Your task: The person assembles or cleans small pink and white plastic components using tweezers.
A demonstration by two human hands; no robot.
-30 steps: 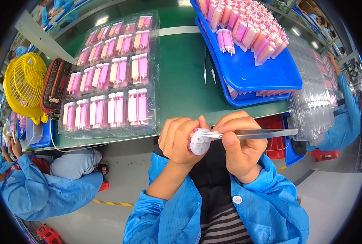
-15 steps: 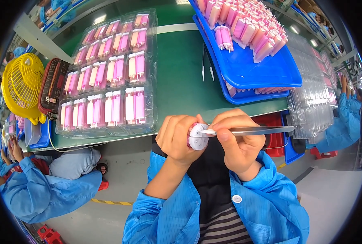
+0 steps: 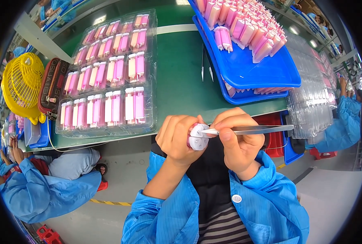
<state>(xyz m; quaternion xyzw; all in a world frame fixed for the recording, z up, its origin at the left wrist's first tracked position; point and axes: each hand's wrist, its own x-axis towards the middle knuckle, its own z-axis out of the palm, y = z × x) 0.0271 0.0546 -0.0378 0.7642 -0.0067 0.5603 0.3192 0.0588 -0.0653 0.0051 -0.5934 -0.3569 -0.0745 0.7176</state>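
My left hand (image 3: 176, 137) is closed round a small pink piece with a white two-lobed end (image 3: 198, 142), which faces up toward me; most of its body is hidden in the fist. Between the thumb and fingers of my right hand (image 3: 238, 140) are metal tweezers (image 3: 262, 129), lying nearly level. Their pale tip touches the white end near the dividing line between its lobes. Both hands are just off the table's near edge, in front of my body.
A clear blister tray (image 3: 107, 132) of pink-and-cream paired pieces lies left on the green table (image 3: 181, 85). Stacked blue trays (image 3: 266, 75) with similar pieces stand right, near clear plastic trays (image 3: 311, 114). Farther left are a yellow fan (image 3: 23, 83), a pouch (image 3: 52, 87) and a seated co-worker (image 3: 46, 187).
Almost nothing differs. The tweezers' tip and the white end have shifted very slightly, with both hands keeping their hold.
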